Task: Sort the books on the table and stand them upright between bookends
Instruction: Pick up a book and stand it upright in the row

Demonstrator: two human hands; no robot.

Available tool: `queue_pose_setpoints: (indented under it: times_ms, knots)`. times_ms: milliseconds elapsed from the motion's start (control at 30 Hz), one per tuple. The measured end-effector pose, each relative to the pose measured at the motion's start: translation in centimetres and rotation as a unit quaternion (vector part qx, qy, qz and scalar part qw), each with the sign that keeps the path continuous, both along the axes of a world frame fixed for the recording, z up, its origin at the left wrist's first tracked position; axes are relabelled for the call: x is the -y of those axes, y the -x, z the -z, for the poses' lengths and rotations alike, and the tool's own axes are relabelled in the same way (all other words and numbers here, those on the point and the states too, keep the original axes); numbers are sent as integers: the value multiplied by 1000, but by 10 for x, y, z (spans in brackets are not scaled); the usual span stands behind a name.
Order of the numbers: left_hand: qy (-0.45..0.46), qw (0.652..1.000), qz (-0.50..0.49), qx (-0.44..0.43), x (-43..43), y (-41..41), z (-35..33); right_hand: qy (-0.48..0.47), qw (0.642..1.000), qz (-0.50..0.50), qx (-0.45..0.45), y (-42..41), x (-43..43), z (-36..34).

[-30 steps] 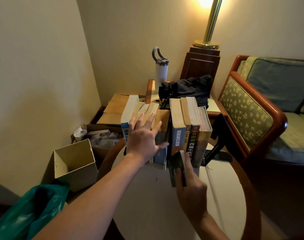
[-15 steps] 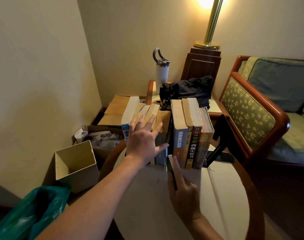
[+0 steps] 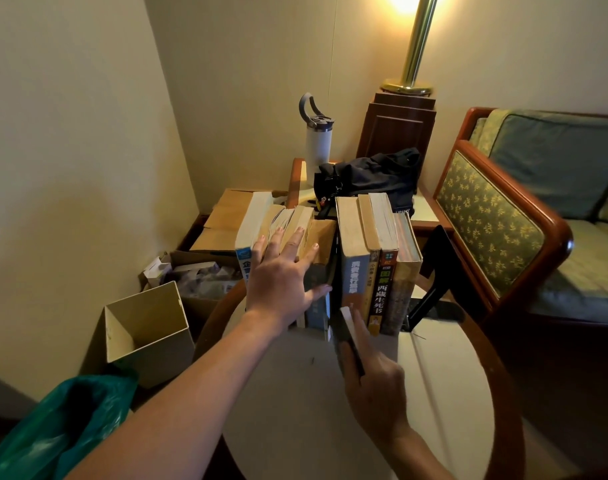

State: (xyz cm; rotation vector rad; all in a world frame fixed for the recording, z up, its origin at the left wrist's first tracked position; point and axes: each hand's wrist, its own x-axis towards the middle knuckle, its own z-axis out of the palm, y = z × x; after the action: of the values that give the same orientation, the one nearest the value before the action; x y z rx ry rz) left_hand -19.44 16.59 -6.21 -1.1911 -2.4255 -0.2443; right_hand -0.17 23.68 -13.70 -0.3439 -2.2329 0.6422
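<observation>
Right fingers (image 3: 359, 327): wrapped round a thin dark book (image 3: 349, 336), forefinger lying along its top edge; the book stands on edge at the mouth of the gap in the row.
Right hand (image 3: 375, 389): low over the round table (image 3: 295, 393), just in front of the gap.
Left fingers (image 3: 297, 242): spread flat, gripping nothing, pressed on the spines of the left group of books (image 3: 285, 223).
Left hand (image 3: 282, 282): palm down, bracing that group, which leans away from the gap.
Right group of books (image 3: 375, 258): upright, just right of the gap.
Black bookend (image 3: 434, 271): touching the right group's outer side.
Beyond the row: white bottle (image 3: 317, 140), dark bag (image 3: 372, 178).
Left of the table: open cardboard box (image 3: 146, 337).
</observation>
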Motion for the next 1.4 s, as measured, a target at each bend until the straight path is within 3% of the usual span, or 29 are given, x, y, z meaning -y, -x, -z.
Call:
queue_pose_setpoints:
  times_ms: [233,400,633,767,900,1067,1167,1400]
  knots:
    - [12,1000,-7,11,-3,-7,-3,-1,996,70,49,-35,-23,4]
    - [29,999,-18,42,-4,-13,-12,87,980,155,92,-61,-34,-12]
    - [-94,988,79,92,-18,-36,-39,83,966,238,56,-65,-69,-42]
    - [-30,985,157,71,-27,-47,-43,96,971,209,59,-47,-91,-49]
    - [14,982,156,105,-28,-50,-36,142,975,155,73,-20,-107,-45]
    - [15,982,145,119,-28,-51,-33,261,948,29,182,-6,-121,-43]
    - [15,981,145,130,-28,-49,-31,238,939,38,244,-14,-129,-27]
    - [5,981,145,126,-29,-46,-26,190,957,88,198,-7,-136,-2]
